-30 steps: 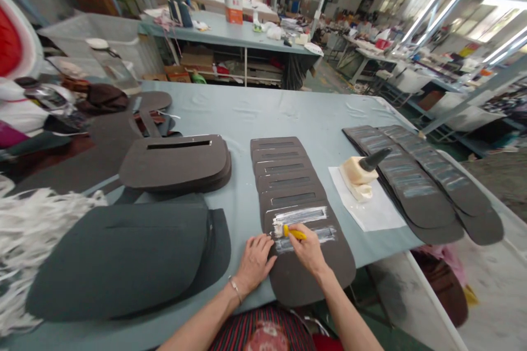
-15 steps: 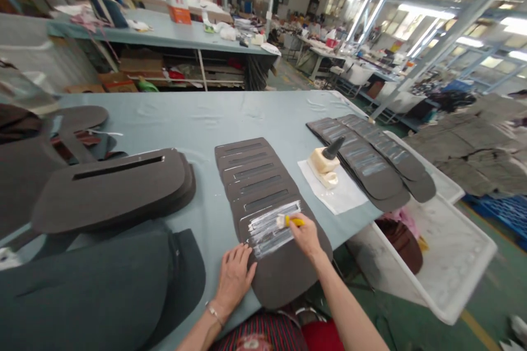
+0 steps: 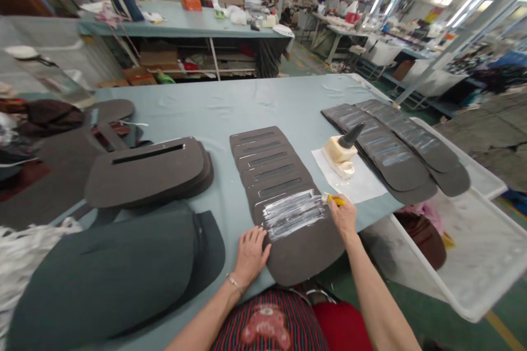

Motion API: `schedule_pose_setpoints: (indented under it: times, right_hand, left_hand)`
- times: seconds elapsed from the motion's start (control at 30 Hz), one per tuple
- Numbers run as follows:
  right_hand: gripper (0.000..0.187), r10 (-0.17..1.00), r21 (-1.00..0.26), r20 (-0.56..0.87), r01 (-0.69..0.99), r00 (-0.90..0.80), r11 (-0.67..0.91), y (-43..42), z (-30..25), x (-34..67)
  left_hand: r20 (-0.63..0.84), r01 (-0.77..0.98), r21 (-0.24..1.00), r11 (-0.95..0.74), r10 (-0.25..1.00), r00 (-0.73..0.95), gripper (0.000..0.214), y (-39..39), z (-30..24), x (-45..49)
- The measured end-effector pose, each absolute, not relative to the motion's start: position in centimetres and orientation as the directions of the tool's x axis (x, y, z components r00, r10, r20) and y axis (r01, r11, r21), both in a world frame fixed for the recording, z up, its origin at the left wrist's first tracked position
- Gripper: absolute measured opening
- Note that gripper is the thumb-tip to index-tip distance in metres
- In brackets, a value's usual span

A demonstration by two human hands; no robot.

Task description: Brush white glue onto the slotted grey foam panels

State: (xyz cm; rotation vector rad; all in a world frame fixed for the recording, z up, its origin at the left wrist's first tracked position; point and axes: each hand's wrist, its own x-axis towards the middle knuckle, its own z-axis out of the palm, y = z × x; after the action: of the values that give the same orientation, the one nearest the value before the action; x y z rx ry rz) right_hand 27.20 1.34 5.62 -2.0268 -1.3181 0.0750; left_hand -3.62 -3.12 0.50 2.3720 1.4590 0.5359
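My right hand (image 3: 343, 217) is closed on a small yellow-handled brush (image 3: 332, 199) at the right edge of the nearest dark slotted piece (image 3: 300, 241). White glue streaks (image 3: 293, 213) cover that piece around its slot. My left hand (image 3: 252, 252) lies flat with fingers spread on the piece's left edge and the table. Behind it several more slotted pieces (image 3: 267, 159) lie overlapped in a row. A cream glue bottle with a dark nozzle (image 3: 341, 149) lies on a white sheet (image 3: 354, 181) to the right.
Two rows of glue-streaked pieces (image 3: 395, 148) lie at the table's right edge. A stack of larger slotted panels (image 3: 152, 171) and dark green panels (image 3: 119, 263) lie on the left. A white tray (image 3: 473, 252) stands beyond the table's right side. Other workbenches (image 3: 185, 22) fill the background.
My right hand has carried the brush rightward across the slot to the piece's right edge, leaving more white streaks. My left hand has stayed on the piece's left edge. The view has shifted.
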Motion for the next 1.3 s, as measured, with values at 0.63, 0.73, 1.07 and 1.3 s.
schedule_pose_setpoints:
  times: [0.63, 0.73, 1.07, 1.3]
  right_hand:
    - [0.017, 0.942, -0.693, 0.186, 0.717, 0.280, -0.076, -3.6, 6.9, 16.5]
    - [0.019, 0.977, -0.693, 0.180, 0.719, 0.112, 0.045, -4.0, 7.2, 16.5]
    - [0.024, 0.866, -0.568, 0.265, 0.794, 0.424, -0.215, -2.5, 6.3, 26.6]
    - [0.022, 0.843, -0.589, 0.289, 0.778, 0.454, -0.217, -2.4, 5.9, 26.5]
  left_hand:
    - [0.121, 0.752, 0.474, -0.458, 0.880, 0.460, 0.025, -4.8, 1.1, -4.1]
    - [0.139, 0.760, 0.442, -0.477, 0.873, 0.467, 0.025, -4.9, 1.1, -3.9]
    - [0.216, 0.756, 0.352, -0.551, 0.834, 0.508, 0.023, -4.8, 0.0, -3.8]
    - [0.199, 0.752, 0.386, -0.535, 0.844, 0.499, 0.023, -4.7, 0.5, -3.9]
